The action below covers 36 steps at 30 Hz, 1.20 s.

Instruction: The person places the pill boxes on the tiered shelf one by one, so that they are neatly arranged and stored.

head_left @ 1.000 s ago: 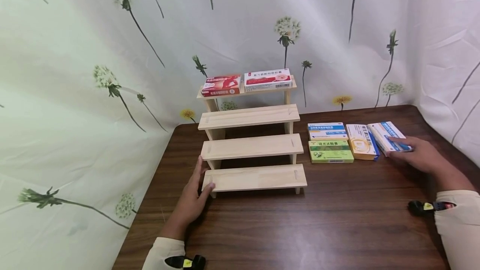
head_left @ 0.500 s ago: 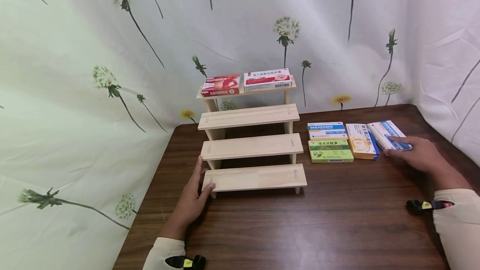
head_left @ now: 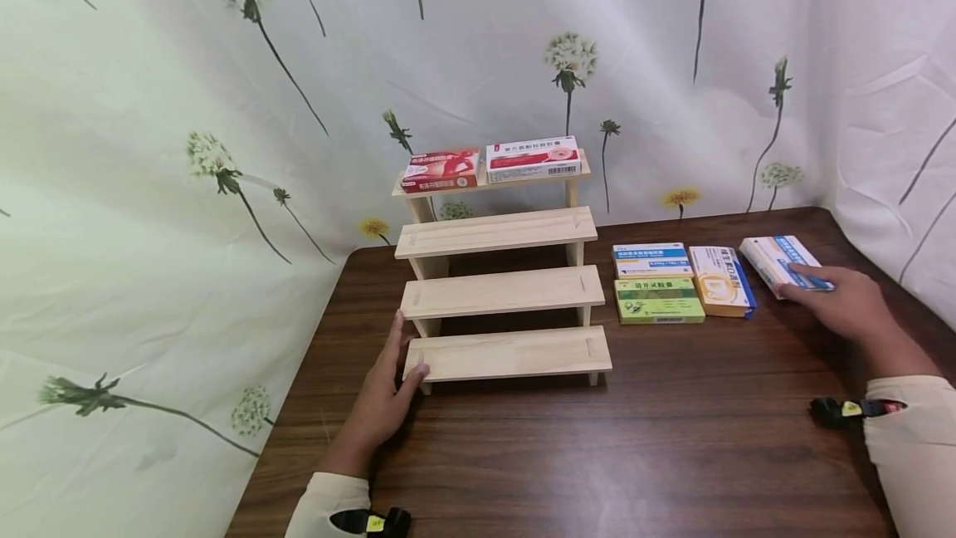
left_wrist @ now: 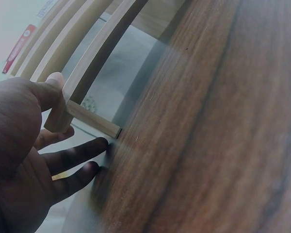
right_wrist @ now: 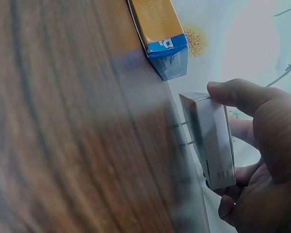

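Observation:
My right hand (head_left: 851, 301) grips a white-and-blue medicine box (head_left: 782, 260) at the far right, thumb on one side and fingers on the other. In the right wrist view the same box (right_wrist: 216, 141) stands on edge in the hand, close over the table. My left hand (head_left: 384, 393) holds the left end of the lowest step of a wooden tiered display rack (head_left: 508, 354). Seen from the left wrist, the thumb lies on the board's top while the other fingers extend below and beside it. Two red-and-white medicine boxes, one left (head_left: 441, 171) and one right (head_left: 533, 158), lie on the top step.
Left of the held box lie a yellow-and-white vitamin D box (head_left: 720, 281), a blue-and-white box (head_left: 651, 261) and a green box (head_left: 659, 301). They rest on the dark wooden table (head_left: 672, 438). A white curtain with dandelion prints (head_left: 485, 40) hangs behind.
The white-and-blue box in my right hand has shifted slightly right, opening a gap from the vitamin D box. My left hand and the rack have stayed in place.

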{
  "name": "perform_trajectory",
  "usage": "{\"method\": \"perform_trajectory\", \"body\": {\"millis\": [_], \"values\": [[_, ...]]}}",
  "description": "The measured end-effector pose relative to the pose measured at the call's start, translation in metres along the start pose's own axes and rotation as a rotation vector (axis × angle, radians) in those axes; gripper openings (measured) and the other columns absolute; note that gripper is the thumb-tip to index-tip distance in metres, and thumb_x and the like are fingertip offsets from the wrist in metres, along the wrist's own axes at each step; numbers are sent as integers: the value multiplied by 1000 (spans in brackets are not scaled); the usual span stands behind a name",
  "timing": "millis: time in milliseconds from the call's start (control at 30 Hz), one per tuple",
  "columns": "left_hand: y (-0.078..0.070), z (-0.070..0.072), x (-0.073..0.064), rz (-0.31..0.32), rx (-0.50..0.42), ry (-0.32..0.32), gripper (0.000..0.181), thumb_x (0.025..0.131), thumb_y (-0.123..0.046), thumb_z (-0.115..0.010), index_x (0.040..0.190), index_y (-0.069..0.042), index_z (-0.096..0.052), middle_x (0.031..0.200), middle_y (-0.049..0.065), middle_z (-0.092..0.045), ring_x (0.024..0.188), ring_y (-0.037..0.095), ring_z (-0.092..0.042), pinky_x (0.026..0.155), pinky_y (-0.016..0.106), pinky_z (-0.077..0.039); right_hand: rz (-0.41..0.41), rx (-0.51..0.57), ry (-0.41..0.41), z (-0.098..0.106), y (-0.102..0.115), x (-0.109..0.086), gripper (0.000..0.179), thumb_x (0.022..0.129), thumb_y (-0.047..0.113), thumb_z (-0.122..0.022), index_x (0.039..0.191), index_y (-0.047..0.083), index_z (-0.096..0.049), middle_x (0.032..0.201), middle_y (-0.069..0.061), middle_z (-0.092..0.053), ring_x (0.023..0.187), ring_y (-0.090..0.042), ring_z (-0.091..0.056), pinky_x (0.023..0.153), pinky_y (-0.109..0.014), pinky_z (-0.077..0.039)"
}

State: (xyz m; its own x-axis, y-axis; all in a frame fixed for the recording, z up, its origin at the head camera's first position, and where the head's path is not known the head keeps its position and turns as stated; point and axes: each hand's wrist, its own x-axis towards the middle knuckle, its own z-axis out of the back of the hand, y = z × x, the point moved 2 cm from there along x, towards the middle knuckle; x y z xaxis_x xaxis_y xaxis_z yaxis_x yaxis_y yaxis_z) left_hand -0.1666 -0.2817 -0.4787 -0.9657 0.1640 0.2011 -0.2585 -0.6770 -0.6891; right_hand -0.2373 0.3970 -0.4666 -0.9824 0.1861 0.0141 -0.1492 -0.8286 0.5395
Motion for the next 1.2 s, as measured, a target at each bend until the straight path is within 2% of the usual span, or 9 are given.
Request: {"method": "perform_trajectory", "body": {"millis": [133, 400, 500, 567, 867, 1000, 1067, 1100, 1200], "values": [[1, 0, 1, -3, -1, 2, 96, 111, -17, -65, 178, -26, 3, 173, 26, -39, 156, 49, -46, 123, 71, -38, 5, 23, -35, 3, 2, -2, 73, 107, 48, -64, 154, -7, -52, 151, -53, -41, 129, -63, -48, 104, -75, -42], [2, -1, 0, -1, -5, 0, 96, 111, -17, -65, 178, -26, 4, 171, 27, -43, 156, 49, -47, 124, 71, -38, 102, 21, -155, 6, 10, -3, 62, 104, 37, -72, 147, -6, -60, 143, -50, -51, 123, -62, -56, 99, -70, -44], [1, -1, 0, 7, -7, 5, 96, 112, -18, -65, 178, -27, 4, 171, 25, -43, 156, 48, -47, 124, 70, -38, 118, 35, -168, 6, 12, -5, 62, 104, 36, -72, 148, -6, -59, 143, -50, -51, 124, -63, -55, 100, -70, -43], [1, -2, 0, 13, -6, 7, 95, 112, -19, -64, 178, -27, 4, 172, 25, -41, 157, 48, -46, 124, 70, -38, 117, 50, -170, 7, 15, -6, 62, 104, 36, -72, 148, -6, -59, 144, -50, -51, 125, -62, -54, 95, -64, -46], [-4, 0, -1, -10, 1, -12, 90, 113, -18, -62, 178, -21, 0, 174, 26, -37, 157, 49, -45, 124, 72, -36, 158, 82, -181, 13, 27, -5, 61, 104, 31, -73, 149, -7, -59, 145, -50, -50, 126, -60, -52, 101, -70, -41], [-5, -1, -2, -12, 5, -8, 90, 113, -20, -62, 178, -22, 1, 174, 25, -37, 157, 49, -45, 124, 72, -36, 189, 81, -197, 16, 34, -4, 58, 102, 29, -78, 145, -7, -63, 145, -48, -53, 125, -58, -54, 89, -34, -46], [-4, -1, -1, -15, 0, -11, 90, 113, -19, -62, 178, -22, 1, 174, 26, -38, 157, 49, -46, 124, 71, -37, 208, 94, -192, 17, 39, -4, 58, 101, 28, -79, 144, -7, -64, 146, -47, -53, 122, -57, -56, 77, -15, -38], [-4, -1, -1, -17, -2, -12, 90, 113, -19, -62, 178, -22, 1, 174, 26, -38, 157, 49, -46, 124, 71, -37, 210, 100, -180, 17, 42, -4, 59, 101, 29, -79, 145, -7, -64, 147, -47, -52, 121, -57, -56, 72, -9, -32], [-3, -2, 0, -20, -5, -12, 90, 113, -19, -62, 178, -23, 1, 174, 25, -37, 157, 49, -45, 124, 71, -37, 228, 130, -146, 19, 50, -4, 60, 101, 28, -80, 146, -8, -62, 148, -47, -48, 116, -57, -56, 65, -1, -31]]}}
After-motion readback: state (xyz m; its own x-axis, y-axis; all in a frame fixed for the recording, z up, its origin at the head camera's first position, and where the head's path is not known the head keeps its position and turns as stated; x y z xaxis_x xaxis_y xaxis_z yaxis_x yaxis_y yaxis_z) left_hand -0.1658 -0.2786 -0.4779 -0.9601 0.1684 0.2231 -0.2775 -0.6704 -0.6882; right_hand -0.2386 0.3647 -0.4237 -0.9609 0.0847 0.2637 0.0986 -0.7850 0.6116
